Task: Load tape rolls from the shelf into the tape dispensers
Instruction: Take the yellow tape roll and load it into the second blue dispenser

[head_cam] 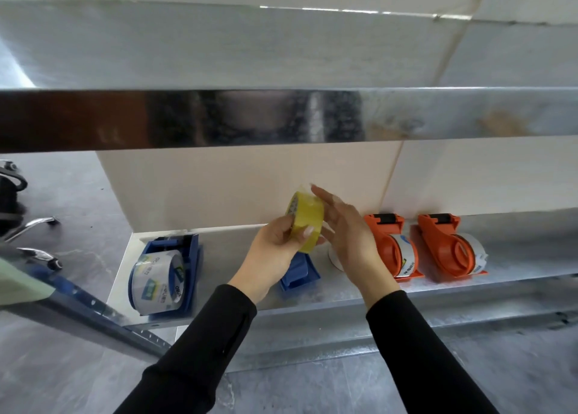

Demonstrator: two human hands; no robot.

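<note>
Masking blue dispenser (301, 274): left hand (275, 252), roll (308, 226)

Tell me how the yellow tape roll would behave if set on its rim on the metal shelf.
Likely stiff: the yellow tape roll holds its round shape in the left hand. Probably light, since that hand lifts it with a loose pinch. On its rim it would likely roll along the smooth metal shelf; laid flat it should stay.

I count four dispensers in a row on the shelf (219, 244): the far-left dispenser (165, 276), then the second dispenser (298, 273), and the third dispenser (391, 244) and fourth dispenser (447, 241) close together at right. The roll (305, 223), gripped by the left hand (275, 251), sits above the second. Behind the right hand (347, 235) lies a round object (334, 259), perhaps another roll.
</note>
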